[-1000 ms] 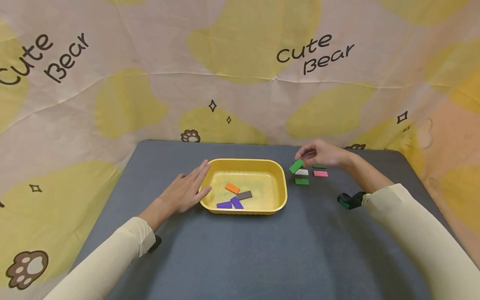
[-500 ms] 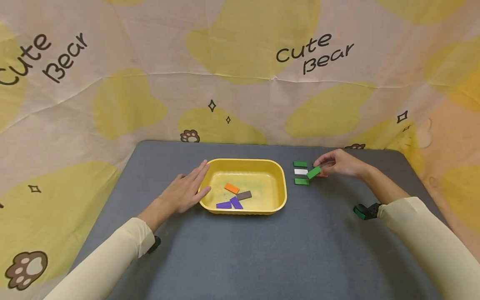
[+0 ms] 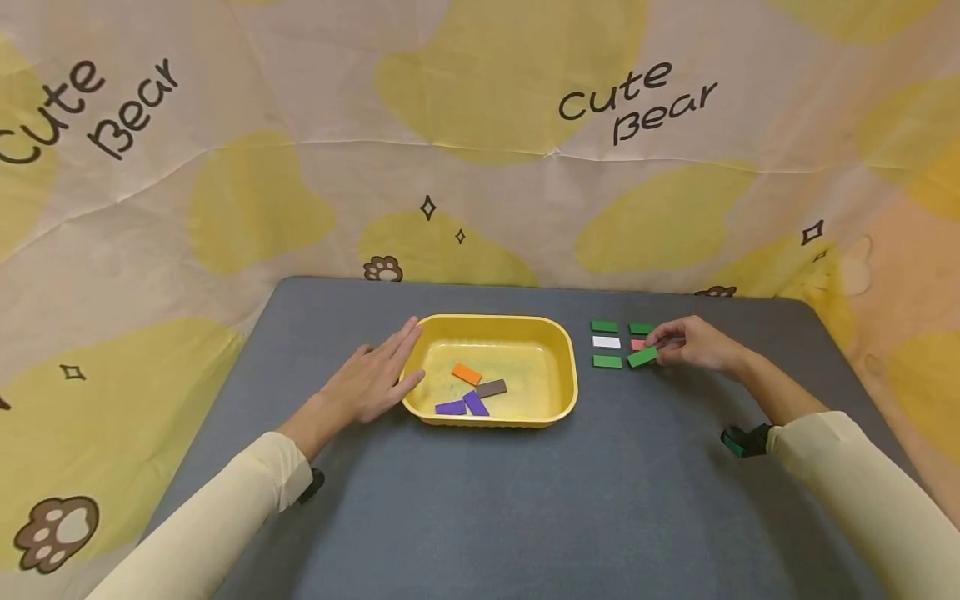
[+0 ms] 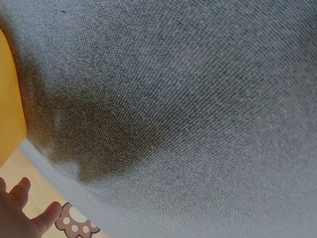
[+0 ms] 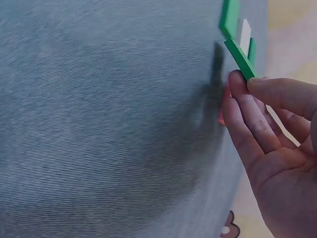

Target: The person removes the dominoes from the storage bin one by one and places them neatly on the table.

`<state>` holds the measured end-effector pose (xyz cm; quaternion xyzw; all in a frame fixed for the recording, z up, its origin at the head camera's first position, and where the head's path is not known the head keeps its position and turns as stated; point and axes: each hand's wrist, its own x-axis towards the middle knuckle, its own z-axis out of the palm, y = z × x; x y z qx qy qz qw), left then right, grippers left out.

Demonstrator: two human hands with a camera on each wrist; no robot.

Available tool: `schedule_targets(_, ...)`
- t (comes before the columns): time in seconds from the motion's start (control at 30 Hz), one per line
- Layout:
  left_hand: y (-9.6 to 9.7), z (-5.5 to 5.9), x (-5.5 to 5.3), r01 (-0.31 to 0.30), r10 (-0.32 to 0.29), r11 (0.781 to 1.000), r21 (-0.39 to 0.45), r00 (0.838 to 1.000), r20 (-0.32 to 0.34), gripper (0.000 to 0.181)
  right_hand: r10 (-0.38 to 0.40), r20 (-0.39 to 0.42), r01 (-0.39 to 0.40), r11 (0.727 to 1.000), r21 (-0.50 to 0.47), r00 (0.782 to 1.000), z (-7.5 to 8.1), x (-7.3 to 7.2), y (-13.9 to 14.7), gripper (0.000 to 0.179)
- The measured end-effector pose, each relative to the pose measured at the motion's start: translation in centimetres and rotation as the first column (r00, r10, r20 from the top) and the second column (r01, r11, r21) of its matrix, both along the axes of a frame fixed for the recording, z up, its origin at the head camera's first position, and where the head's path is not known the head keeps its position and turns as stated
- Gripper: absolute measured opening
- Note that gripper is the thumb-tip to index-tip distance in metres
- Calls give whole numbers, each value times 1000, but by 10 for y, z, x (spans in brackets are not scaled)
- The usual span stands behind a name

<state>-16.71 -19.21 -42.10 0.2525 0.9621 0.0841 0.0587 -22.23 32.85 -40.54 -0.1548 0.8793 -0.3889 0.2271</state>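
Farther right and nearer the person than a second ago, the right hand [image 3: 697,343] now brings its green block [image 3: 642,357] to the near end of the right-hand column of blocks, instead of over the left-hand column; the left hand [image 3: 371,375] keeps its place.

Behind everything hangs a pale cloth backdrop [image 3: 480,100] with yellow patches, paw prints and the words "Cute Bear". Before it spreads a grey-blue table [image 3: 480,500]. Two cream sleeves [image 3: 862,483] reach in over it from the near side.

On the table stands a yellow tray [image 3: 491,422]. The left hand lies at its left end, fingers straight and thumb apart; whether it touches the rim cannot be told. The right hand pinches the green block between thumb and fingertips, holding it tilted, just on the near side of a partly hidden pink block [image 3: 637,344]; contact with the table is unclear.

Beyond the pink block lies a far green block [image 3: 641,329]. The left-hand column runs green, white block [image 3: 606,342], green. Inside the tray lie an orange block [image 3: 467,374], a brown block [image 3: 492,388] and two purple blocks [image 3: 451,408].
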Motion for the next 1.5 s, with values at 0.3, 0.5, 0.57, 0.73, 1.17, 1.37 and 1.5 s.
schedule_targets(0.3,0,-1,0,4,-4,1000,7,1000,1,77,-23,11,23,1000,20,1000,-7,2,1,26)
schedule_targets(0.5,1,0,0,4,-4,1000,7,1000,0,77,-2,7,2,1000,11,1000,-11,3,3,27)
schedule_targets(0.57,1,0,-1,-2,2,1000,6,1000,8,77,6,-8,-6,1000,16,1000,-12,4,4,28)
schedule_targets(0.73,1,1,0,-1,1,1000,1,1000,4,76,12,-24,-11,999,36,1000,-13,5,4,28)
schedule_targets(1.17,1,1,0,-1,1,1000,5,1000,13,77,22,16,-23,997,77,1000,-7,4,10,35)
schedule_targets(1.37,0,-1,-1,-5,4,1000,7,1000,13,77,36,-12,-34,994,101,999,-6,3,10,34)
schedule_targets(1.5,0,-1,-1,-7,7,1000,11,1000,18,77,40,-20,-38,994,103,999,-5,3,8,32)
